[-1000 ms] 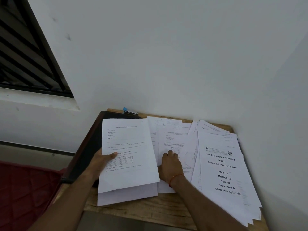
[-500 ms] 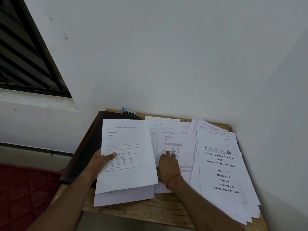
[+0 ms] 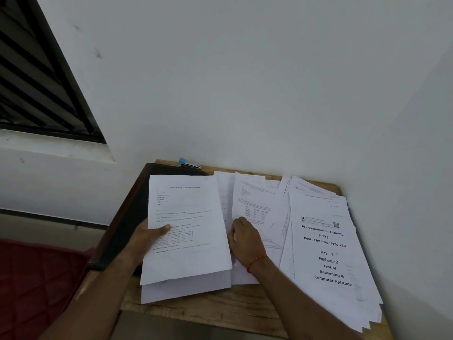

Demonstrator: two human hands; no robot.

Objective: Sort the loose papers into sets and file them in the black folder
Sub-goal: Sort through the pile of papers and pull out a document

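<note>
while left hand [image 3: 144,238] pinches paper set [image 3: 186,217], right hand [image 3: 246,241] palm-down on loose papers [image 3: 259,204], grasp unclear

Your papers [image 3: 186,217] are white with fine black print, and the stack [image 3: 326,253] at the right edge carries bold black headings. The table [image 3: 220,307] is brown with dark streaky grain at its near edge. The folder [image 3: 125,224] on the left edge is black, the stapler [image 3: 188,163] at the far edge is blue and silver, and the thread [image 3: 256,262] on your right wrist is orange-red.
</note>
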